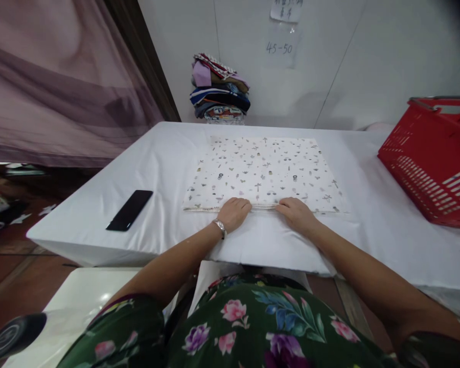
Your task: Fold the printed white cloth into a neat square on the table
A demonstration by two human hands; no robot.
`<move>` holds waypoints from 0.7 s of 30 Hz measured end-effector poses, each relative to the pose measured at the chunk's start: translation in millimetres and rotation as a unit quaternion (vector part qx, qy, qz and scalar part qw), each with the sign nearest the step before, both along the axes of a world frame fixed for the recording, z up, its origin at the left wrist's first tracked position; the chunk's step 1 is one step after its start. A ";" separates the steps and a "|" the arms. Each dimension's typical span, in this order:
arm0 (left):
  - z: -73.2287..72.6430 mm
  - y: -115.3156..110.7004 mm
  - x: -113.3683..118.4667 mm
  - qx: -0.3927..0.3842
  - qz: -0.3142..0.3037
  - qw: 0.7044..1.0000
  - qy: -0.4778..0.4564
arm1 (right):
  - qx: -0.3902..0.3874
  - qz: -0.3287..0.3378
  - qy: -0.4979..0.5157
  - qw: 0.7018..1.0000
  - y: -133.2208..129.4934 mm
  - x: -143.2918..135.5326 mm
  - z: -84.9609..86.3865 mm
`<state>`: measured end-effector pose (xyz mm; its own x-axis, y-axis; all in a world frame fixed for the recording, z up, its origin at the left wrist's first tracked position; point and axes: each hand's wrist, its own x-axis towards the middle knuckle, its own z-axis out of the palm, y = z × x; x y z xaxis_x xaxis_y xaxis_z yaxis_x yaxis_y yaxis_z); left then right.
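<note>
A white cloth (264, 168) with small printed figures lies folded flat on the white-covered table (164, 158). Its near edge shows several layers. My left hand (234, 212), with a bracelet at the wrist, is closed on this near edge left of its middle. On the same edge, a short way to the right, my right hand (296, 213) pinches the cloth between thumb and fingers. A stretch of the layered edge shows between the two hands.
A black phone (130, 210) lies on the table at left. Folded clothes (220, 89) are stacked beyond the back edge. A red basket (437, 163) stands at right. A white stool (84, 291) is at lower left, and a pink curtain (61, 76) hangs upper left.
</note>
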<state>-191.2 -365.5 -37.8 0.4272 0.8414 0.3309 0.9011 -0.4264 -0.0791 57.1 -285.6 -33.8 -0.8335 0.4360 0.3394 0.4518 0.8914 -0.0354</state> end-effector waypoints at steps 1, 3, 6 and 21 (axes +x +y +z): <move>-0.4 -0.3 0.7 0.008 -0.012 1.000 -0.001 | 0.003 0.000 -0.001 1.000 0.3 -0.7 1.0; 0.2 -1.4 4.5 0.020 -0.037 0.999 0.000 | 0.008 0.001 -0.006 1.000 1.0 -2.1 2.9; 2.5 -1.2 15.0 0.019 -0.049 0.999 0.003 | 0.008 0.002 -0.001 1.000 2.2 -3.1 4.6; 5.8 1.8 39.4 0.043 -0.033 0.998 -0.044 | 0.006 0.037 0.029 0.999 -1.1 1.0 -2.0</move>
<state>-151.8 -363.7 -32.0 0.4472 0.7795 0.4387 0.8761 -0.4804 -0.0394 58.1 -286.7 -35.7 -0.8423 0.3692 0.3928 0.3820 0.9229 -0.0483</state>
